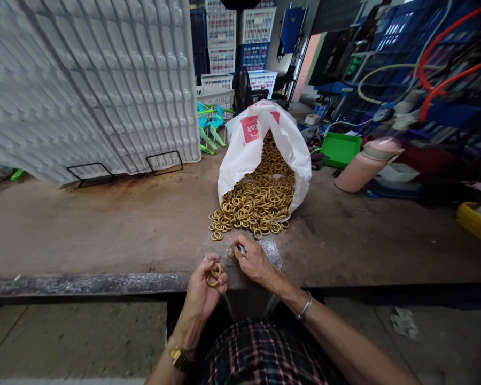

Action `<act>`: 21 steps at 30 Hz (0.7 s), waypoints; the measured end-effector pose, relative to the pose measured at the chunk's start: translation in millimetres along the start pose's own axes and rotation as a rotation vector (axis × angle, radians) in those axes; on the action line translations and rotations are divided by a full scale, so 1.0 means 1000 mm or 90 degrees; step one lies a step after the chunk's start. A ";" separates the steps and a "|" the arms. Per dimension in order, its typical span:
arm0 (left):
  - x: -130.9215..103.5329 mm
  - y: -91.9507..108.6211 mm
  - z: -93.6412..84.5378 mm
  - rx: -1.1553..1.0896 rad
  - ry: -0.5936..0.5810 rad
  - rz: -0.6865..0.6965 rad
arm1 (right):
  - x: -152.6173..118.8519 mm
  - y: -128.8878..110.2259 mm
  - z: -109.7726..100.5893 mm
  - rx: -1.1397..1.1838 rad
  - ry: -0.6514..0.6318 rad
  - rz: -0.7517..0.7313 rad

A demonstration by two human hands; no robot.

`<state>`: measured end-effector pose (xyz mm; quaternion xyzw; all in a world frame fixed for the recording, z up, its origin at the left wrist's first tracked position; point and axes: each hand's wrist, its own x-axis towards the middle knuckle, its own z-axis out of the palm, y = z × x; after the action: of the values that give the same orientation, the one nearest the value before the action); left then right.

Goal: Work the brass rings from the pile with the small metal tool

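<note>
My left hand [203,286], palm up at the table's front edge, has its fingers curled round a few brass rings [214,275]. Just to its right, my right hand [253,259] pinches a single brass ring [230,251] at its fingertips. A small light-and-dark item [241,249] also shows between the right fingers; its kind I cannot make out. Beyond both hands, a white plastic bag [240,155] lies on its side with its mouth towards me. A heap of brass rings [256,203] spills from it onto the table.
White ribbed plastic trays [144,80] lean at the left of the wooden table [104,230], behind wire stands [164,161]. On the right are a pink bottle [358,168], a green tray [340,149], a yellow container [479,222] and orange hoses [425,69]. Stacked crates [221,32] stand behind.
</note>
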<state>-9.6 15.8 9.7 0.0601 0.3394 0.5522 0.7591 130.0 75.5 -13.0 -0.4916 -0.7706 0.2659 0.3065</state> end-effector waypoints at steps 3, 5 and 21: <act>0.003 -0.003 0.003 0.023 0.010 -0.022 | -0.007 -0.005 -0.007 0.037 0.000 -0.039; 0.004 -0.006 0.004 0.059 0.034 -0.007 | -0.010 -0.009 -0.011 0.044 0.005 -0.065; 0.006 -0.013 0.008 0.152 0.024 0.045 | -0.020 -0.012 -0.011 0.060 0.094 -0.137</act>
<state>6.6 18.6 6.6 0.1514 0.4147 0.5355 0.7199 137.3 53.4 -1.3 -0.4093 -0.7807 0.2307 0.4119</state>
